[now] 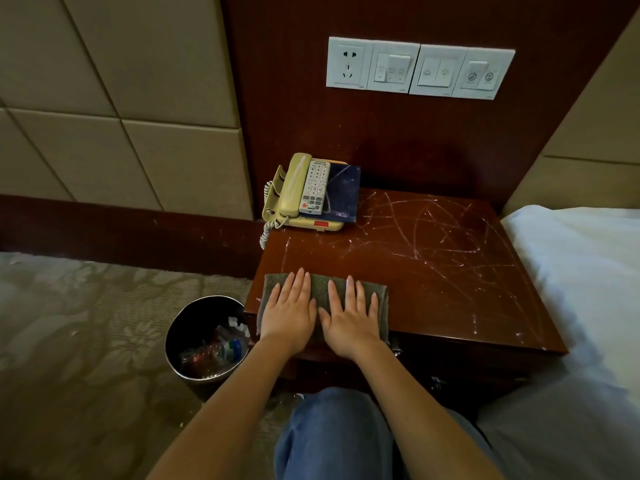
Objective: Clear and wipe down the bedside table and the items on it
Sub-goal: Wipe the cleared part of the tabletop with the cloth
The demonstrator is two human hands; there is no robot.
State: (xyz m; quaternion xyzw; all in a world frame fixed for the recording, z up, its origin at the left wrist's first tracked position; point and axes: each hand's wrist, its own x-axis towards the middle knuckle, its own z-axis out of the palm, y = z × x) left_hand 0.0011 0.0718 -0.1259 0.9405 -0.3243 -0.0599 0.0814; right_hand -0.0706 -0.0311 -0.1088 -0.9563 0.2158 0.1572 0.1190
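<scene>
Beyond your knee (332, 434), left hand (289, 313) and right hand (349, 318) press flat, fingers straight, on the cloth (320, 287) at the front left corner of the bedside table (460, 306); push evenly across the white streaks (433, 237).

A: What colours are on the bedside table (433, 271)?
B: Red-brown wood, scrawled with white streaks. The cloth (320, 287) is grey-green, the telephone (291, 188) beige, the tray (344, 195) dark blue.
A: And the carpet (86, 323)?
B: Grey, leaf-patterned.
</scene>
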